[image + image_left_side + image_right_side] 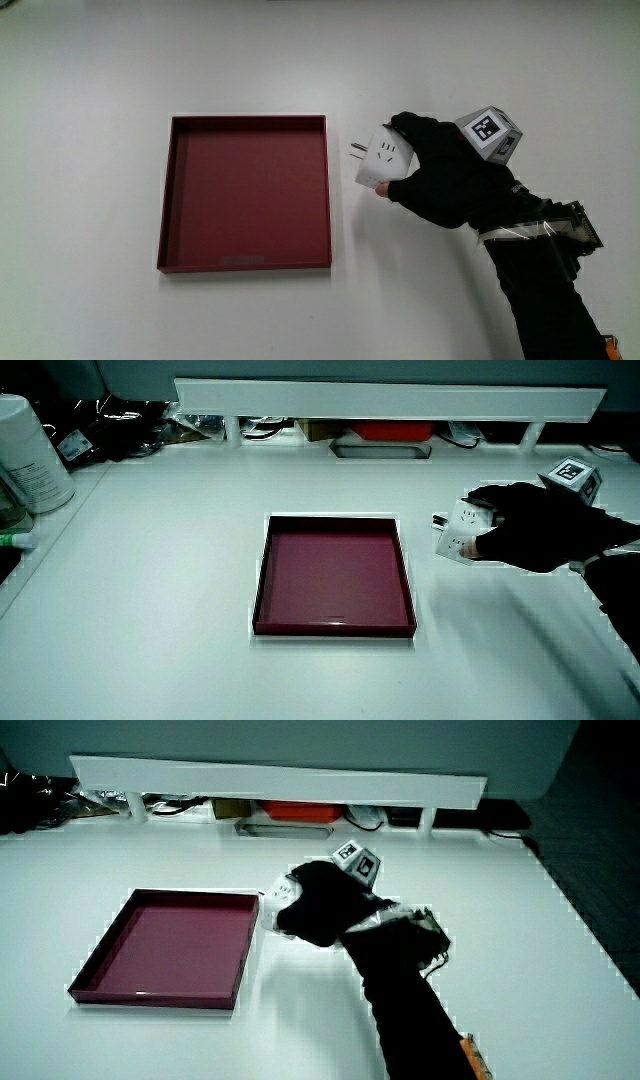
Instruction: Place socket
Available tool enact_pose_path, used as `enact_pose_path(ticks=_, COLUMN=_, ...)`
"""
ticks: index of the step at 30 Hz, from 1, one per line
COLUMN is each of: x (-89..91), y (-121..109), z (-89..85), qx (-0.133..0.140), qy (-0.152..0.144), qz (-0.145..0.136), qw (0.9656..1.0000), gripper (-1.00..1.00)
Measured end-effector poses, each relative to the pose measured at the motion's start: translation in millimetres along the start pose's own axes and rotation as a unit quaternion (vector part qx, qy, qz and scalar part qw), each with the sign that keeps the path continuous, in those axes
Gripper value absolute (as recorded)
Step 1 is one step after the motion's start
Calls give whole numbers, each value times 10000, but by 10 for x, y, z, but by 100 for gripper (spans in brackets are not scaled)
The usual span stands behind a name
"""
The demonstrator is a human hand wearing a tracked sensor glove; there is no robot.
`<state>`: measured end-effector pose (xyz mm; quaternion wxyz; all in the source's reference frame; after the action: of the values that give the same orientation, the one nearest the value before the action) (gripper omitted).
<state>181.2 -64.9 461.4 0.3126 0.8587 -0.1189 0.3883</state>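
Observation:
A white cube-shaped socket [381, 160] with metal prongs pointing toward the tray sits in the grip of the black-gloved hand [440, 175], whose fingers curl around it. The hand and socket are beside the dark red square tray [170, 195], just off its rim, and the tray holds nothing. A patterned cube [492, 132] rides on the back of the hand. In both side views the socket [462, 529] [282, 896] shows at the fingertips of the hand [535, 525] [320, 905], next to the tray [262, 575] [100, 960]. Whether the socket touches the table I cannot tell.
A low white partition [390, 400] runs along the table's edge farthest from the person, with cables and boxes under it. In a side view a pale cylindrical container [30, 450] stands near the table's corner.

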Motion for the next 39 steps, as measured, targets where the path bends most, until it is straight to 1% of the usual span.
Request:
enact_pose_path(ticks=1, x=69, y=8, z=0, qx=-17, qy=42, qz=-110, qw=9999, gripper=0)
enact_pose_path(ticks=2, x=119, y=11, z=-5, qx=-378, qy=426, qz=-228, qw=9981, gripper=0)
enact_pose_path(ticks=3, x=220, y=22, z=-1, qx=58, qy=66, qz=-252, qw=9996, gripper=0)
enact_pose_path(ticks=4, x=277, y=19, z=0, qx=55, qy=158, qz=-324, qw=9993, gripper=0)
enact_pose_path(ticks=5, x=306, y=11, z=4, qx=71, qy=185, qz=-332, qw=9993, gripper=0)
enact_pose_path(ticks=8, x=397, y=6, z=9, qx=82, qy=260, qz=-497, qw=9984, gripper=0)
enact_pose_path(ticks=9, x=426, y=7, z=11, qx=101, qy=244, qz=-602, qw=9978, gripper=0)
enact_pose_path(ticks=11, x=502, y=10, z=5, qx=125, qy=271, qz=-652, qw=9974, gripper=0)
enact_pose_path(ticks=12, x=556, y=19, z=-6, qx=126, qy=229, qz=-731, qw=9970, gripper=0)
enact_pose_path(ticks=13, x=559, y=12, z=-11, qx=113, qy=246, qz=-778, qw=9966, gripper=0)
enact_pose_path(ticks=14, x=600, y=18, z=-22, qx=90, qy=202, qz=-794, qw=9966, gripper=0)
enact_pose_path(ticks=16, x=642, y=16, z=-41, qx=142, qy=224, qz=-874, qw=9958, gripper=0)
enact_pose_path(ticks=18, x=709, y=25, z=-71, qx=171, qy=177, qz=-946, qw=9952, gripper=0)
enact_pose_path(ticks=20, x=691, y=19, z=-79, qx=146, qy=159, qz=-958, qw=9952, gripper=0)
enact_pose_path(ticks=22, x=743, y=37, z=-106, qx=108, qy=125, qz=-982, qw=9950, gripper=0)
enact_pose_path(ticks=23, x=739, y=35, z=-120, qx=-250, qy=348, qz=-1093, qw=9931, gripper=0)
enact_pose_path(ticks=24, x=728, y=29, z=-125, qx=116, qy=100, qz=-1023, qw=9946, gripper=0)
enact_pose_path(ticks=25, x=783, y=36, z=-141, qx=101, qy=137, qz=-1068, qw=9941, gripper=0)
enact_pose_path(ticks=26, x=797, y=32, z=-140, qx=81, qy=191, qz=-1048, qw=9943, gripper=0)
enact_pose_path(ticks=27, x=804, y=32, z=-147, qx=-218, qy=392, qz=-1094, qw=9930, gripper=0)
enact_pose_path(ticks=28, x=739, y=18, z=-133, qx=171, qy=174, qz=-973, qw=9950, gripper=0)
enact_pose_path(ticks=29, x=770, y=35, z=-149, qx=147, qy=114, qz=-1017, qw=9946, gripper=0)
enact_pose_path(ticks=30, x=759, y=35, z=-148, qx=141, qy=108, qz=-1031, qw=9945, gripper=0)
enact_pose_path(ticks=31, x=789, y=46, z=-154, qx=22, qy=155, qz=-1107, qw=9937, gripper=0)
enact_pose_path(ticks=33, x=780, y=36, z=-146, qx=36, qy=196, qz=-1109, qw=9936, gripper=0)
enact_pose_path(ticks=34, x=820, y=46, z=-159, qx=-36, qy=176, qz=-1148, qw=9932, gripper=0)
enact_pose_path(ticks=35, x=835, y=47, z=-161, qx=2, qy=170, qz=-1174, qw=9929, gripper=0)
enact_pose_path(ticks=36, x=813, y=42, z=-160, qx=-36, qy=211, qz=-1109, qw=9936, gripper=0)
enact_pose_path(ticks=37, x=803, y=35, z=-159, qx=-42, qy=211, qz=-1106, qw=9936, gripper=0)
enact_pose_path(ticks=38, x=826, y=33, z=-164, qx=-5, qy=177, qz=-1163, qw=9931, gripper=-7)
enact_pose_path(ticks=39, x=841, y=28, z=-172, qx=-33, qy=146, qz=-1162, qw=9931, gripper=-13)
